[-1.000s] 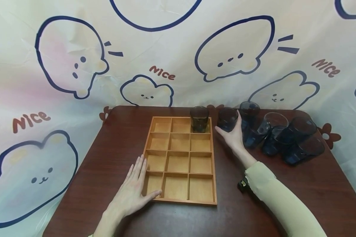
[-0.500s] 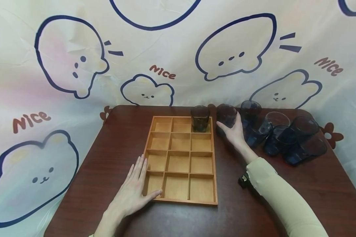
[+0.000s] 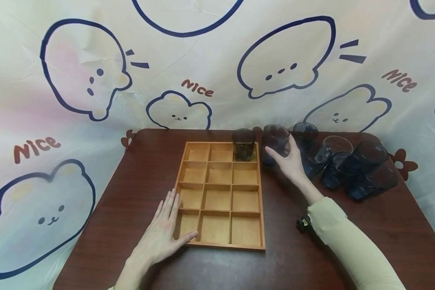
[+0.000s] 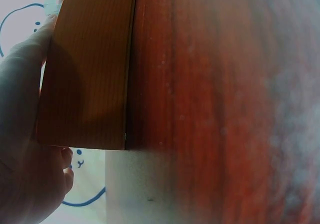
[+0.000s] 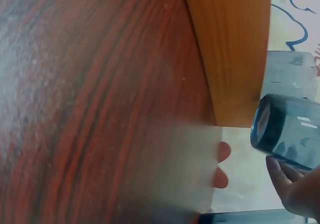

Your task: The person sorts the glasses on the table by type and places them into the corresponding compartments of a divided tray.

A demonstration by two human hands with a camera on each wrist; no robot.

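Note:
My right hand [image 3: 289,159] grips a dark blue drinking glass [image 3: 274,141] just right of the wooden compartment box [image 3: 217,213]. In the right wrist view, this glass [image 5: 295,129] is off the table, its thick base level with the box's upper edge. Another glass [image 3: 243,146] stands upright in the box's back right compartment; the other compartments hold nothing. My left hand [image 3: 163,231] rests with straight fingers along the box's left side, the thumb across its front left corner. From the left wrist, the box's side wall [image 4: 90,69] fills the middle, with that hand [image 4: 25,114] along it.
Several more dark blue glasses [image 3: 366,161] stand close together at the back right of the brown table [image 3: 311,257], some overlapping in view. Behind the table hangs a pale printed cloth [image 3: 224,60].
My right hand has lifted the glass off the table and moved it slightly toward the box. My left hand stays in place on the box.

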